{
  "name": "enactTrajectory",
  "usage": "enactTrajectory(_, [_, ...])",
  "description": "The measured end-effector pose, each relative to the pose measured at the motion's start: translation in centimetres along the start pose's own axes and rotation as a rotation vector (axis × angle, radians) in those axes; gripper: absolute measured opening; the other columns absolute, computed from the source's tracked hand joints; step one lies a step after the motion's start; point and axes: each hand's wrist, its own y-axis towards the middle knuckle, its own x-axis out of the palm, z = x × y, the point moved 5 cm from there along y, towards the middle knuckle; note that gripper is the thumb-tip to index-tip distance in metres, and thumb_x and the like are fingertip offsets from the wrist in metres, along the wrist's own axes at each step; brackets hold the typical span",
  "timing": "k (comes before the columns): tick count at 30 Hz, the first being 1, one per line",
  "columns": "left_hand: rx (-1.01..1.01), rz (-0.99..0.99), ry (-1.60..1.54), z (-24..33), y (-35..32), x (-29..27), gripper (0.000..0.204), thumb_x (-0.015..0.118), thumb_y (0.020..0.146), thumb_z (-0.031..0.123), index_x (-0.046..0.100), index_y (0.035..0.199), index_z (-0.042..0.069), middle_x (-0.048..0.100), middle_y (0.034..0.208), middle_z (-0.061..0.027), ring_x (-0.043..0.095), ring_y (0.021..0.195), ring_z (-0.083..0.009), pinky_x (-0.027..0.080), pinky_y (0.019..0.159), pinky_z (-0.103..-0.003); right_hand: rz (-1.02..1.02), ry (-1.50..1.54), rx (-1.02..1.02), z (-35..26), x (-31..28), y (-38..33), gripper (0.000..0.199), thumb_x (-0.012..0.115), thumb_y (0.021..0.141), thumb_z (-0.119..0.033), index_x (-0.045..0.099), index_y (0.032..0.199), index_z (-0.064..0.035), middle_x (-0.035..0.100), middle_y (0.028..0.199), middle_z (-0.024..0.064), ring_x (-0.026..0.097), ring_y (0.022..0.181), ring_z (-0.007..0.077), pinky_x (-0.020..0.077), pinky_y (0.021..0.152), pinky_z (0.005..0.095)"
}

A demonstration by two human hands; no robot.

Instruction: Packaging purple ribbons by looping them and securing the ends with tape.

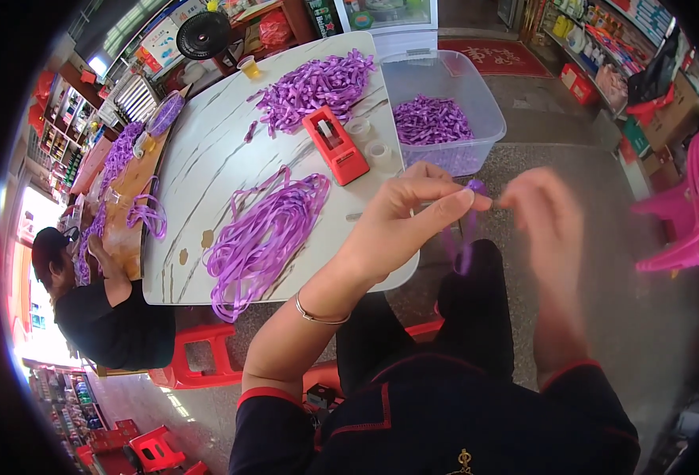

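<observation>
My left hand (412,210) is raised past the table's right corner, its thumb and fingers pinched on a purple ribbon (464,247). Part of that ribbon dangles in a loop below the fingertips, and a purple bit shows above them. Close to its right, my right hand (545,214) is bent toward the pinched ribbon. Motion smears its fingers, so I cannot make out whether they grip anything. A bundle of long purple ribbons (266,233) lies on the table to the left, some ends hanging over the front edge.
On the marble-patterned table (195,174) are a red tape dispenser (336,145), a heap of folded purple ribbons (318,89), small clear cups and a cup of yellow liquid (249,67). A clear plastic bin (484,119) holds more ribbon pieces. Another person (108,305) sits at left. Pink chairs (693,210) stand right.
</observation>
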Motion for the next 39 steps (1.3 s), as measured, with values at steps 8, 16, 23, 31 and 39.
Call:
enactTrajectory(8, [-0.163, 0.049, 0.012, -0.7, -0.1, -0.5, 0.017, 0.055, 0.087, 0.015, 0.066, 0.095, 0.004, 0.05, 0.082, -0.0007, 0.05, 0.078, -0.0104, 0.041, 0.072, -0.024, -0.434, 0.378, 0.357, 3.8, 6.3, -3.7, 0.019, 0.046, 0.09, -0.012, 0.055, 0.101, 0.0007, 0.061, 0.083, 0.0062, 0.06, 0.071, 0.0116, 0.0452, 0.058, 0.0223])
enactTrajectory(16, [-0.172, 0.097, -0.734, -1.8, -1.7, -2.6, 0.025, 0.045, 0.092, 0.021, 0.059, 0.093, 0.0, 0.061, 0.074, -0.0064, 0.06, 0.067, -0.0152, 0.049, 0.064, -0.027, -0.442, -0.265, 0.12, 10.0, 4.2, -10.2, 0.016, 0.054, 0.084, -0.01, 0.061, 0.094, 0.0009, 0.064, 0.085, 0.0141, 0.064, 0.077, 0.0223, 0.0499, 0.068, 0.0293])
enactTrajectory(23, [-0.248, 0.199, -0.604, -3.4, -4.9, -5.2, 0.029, 0.046, 0.091, 0.022, 0.059, 0.078, 0.0, 0.053, 0.053, -0.0046, 0.051, 0.049, -0.0129, 0.041, 0.049, -0.024, -0.281, -0.698, -0.068, 12.8, -1.1, -10.1, 0.016, 0.055, 0.081, -0.012, 0.06, 0.093, -0.0021, 0.063, 0.086, 0.0143, 0.061, 0.076, 0.029, 0.0504, 0.061, 0.0355])
enactTrajectory(31, [-0.511, 0.205, -0.285, -6.9, -8.7, -6.2, 0.027, 0.044, 0.09, 0.014, 0.057, 0.073, -0.002, 0.047, 0.047, -0.0033, 0.045, 0.041, -0.0118, 0.038, 0.044, -0.024, -0.277, -0.967, 0.077, 11.5, -4.5, -7.1, 0.044, 0.056, 0.081, -0.013, 0.045, 0.124, -0.0101, 0.062, 0.092, 0.0124, 0.061, 0.081, 0.0276, 0.0483, 0.069, 0.0354])
enactTrajectory(39, [-0.681, 0.086, -0.155, -8.3, -10.3, -5.5, 0.026, 0.047, 0.09, 0.015, 0.059, 0.077, -0.003, 0.043, 0.044, 0.0004, 0.037, 0.038, -0.0065, 0.03, 0.04, -0.019, -0.215, -0.574, 0.196, 8.1, -4.0, -6.2, 0.071, 0.069, 0.071, -0.012, 0.035, 0.132, -0.0069, 0.061, 0.106, 0.0128, 0.064, 0.077, 0.0155, 0.0504, 0.063, 0.0279])
